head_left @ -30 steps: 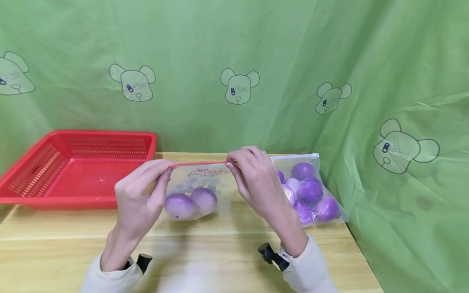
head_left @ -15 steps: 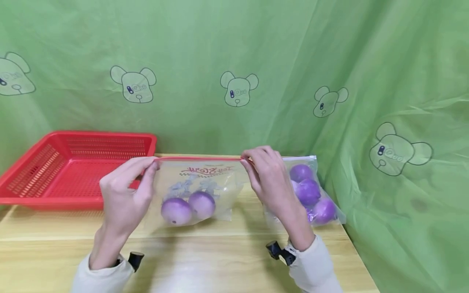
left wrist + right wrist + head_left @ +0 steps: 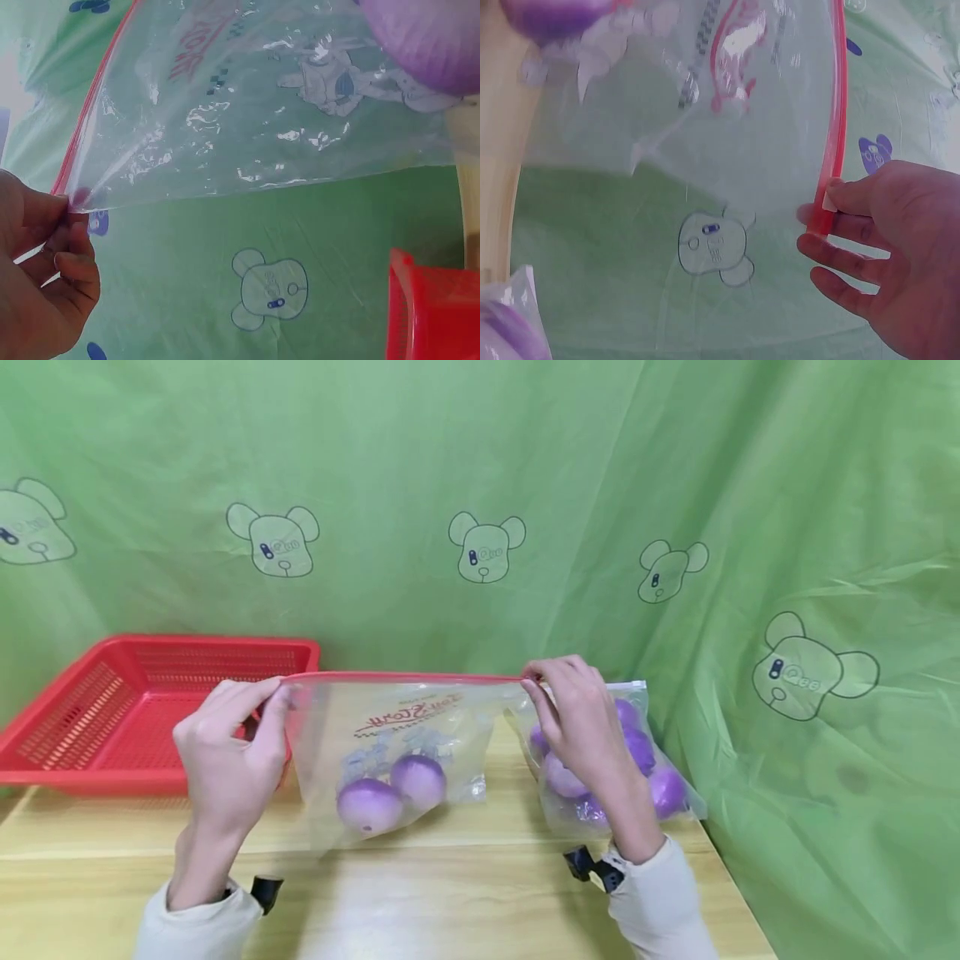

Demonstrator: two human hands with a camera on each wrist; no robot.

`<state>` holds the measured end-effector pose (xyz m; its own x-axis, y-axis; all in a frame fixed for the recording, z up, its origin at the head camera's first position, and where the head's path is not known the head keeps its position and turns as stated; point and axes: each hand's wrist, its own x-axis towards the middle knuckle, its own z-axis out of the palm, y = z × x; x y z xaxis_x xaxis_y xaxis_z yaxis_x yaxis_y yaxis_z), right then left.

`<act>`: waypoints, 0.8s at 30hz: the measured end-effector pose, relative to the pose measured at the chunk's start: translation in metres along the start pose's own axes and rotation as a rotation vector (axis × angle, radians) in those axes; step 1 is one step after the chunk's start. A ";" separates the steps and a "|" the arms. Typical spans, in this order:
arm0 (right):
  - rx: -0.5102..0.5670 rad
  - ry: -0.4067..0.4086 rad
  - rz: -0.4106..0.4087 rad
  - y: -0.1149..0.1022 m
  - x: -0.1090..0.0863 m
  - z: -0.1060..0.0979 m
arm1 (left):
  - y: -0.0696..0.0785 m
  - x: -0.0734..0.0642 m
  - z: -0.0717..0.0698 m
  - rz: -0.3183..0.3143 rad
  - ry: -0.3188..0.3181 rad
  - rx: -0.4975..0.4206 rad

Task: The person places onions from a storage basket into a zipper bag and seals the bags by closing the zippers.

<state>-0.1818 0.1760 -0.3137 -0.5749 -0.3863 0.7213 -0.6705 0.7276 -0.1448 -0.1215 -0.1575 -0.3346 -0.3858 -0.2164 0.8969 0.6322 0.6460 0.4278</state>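
A clear zip bag (image 3: pixel 322 735) with a red zip strip and printed figures hangs between both hands, its top edge stretched level. Two purple-and-white onions (image 3: pixel 369 804) lie at its bottom, close to the table. My left hand (image 3: pixel 232 752) pinches the left end of the strip between thumb and finger, seen also in the left wrist view. At the other end my right hand (image 3: pixel 585 727) pinches the strip; in the right wrist view a small pale slider (image 3: pixel 829 196) shows under the thumb. Behind the right hand lies a second clear bag (image 3: pixel 551 814) holding several purple onions.
A red plastic basket (image 3: pixel 150 777) with slotted walls stands at the back left, partly behind the left hand. The wooden table (image 3: pixel 420 902) has its right edge along a green curtain (image 3: pixel 390 460), which also hangs behind everything.
Both hands have moved apart along the red strip, the left hand leftward and the right hand rightward. More of the bag's top now shows, drawn out straight between them.
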 end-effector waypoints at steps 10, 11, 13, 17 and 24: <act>0.113 -0.015 0.058 0.015 0.015 0.015 | -0.026 -0.009 0.014 -0.292 -0.147 -0.019; 0.135 -0.012 0.075 0.019 0.017 0.020 | -0.029 -0.011 0.017 -0.337 -0.183 -0.043; 0.167 -0.015 0.119 0.031 0.022 0.030 | -0.033 -0.014 0.023 -0.411 -0.268 -0.079; 0.178 -0.081 0.238 0.055 0.029 0.056 | -0.038 -0.020 0.032 -0.451 -0.434 -0.045; 0.080 -0.363 0.331 0.063 0.019 0.066 | -0.038 -0.031 0.046 -0.271 -0.593 0.018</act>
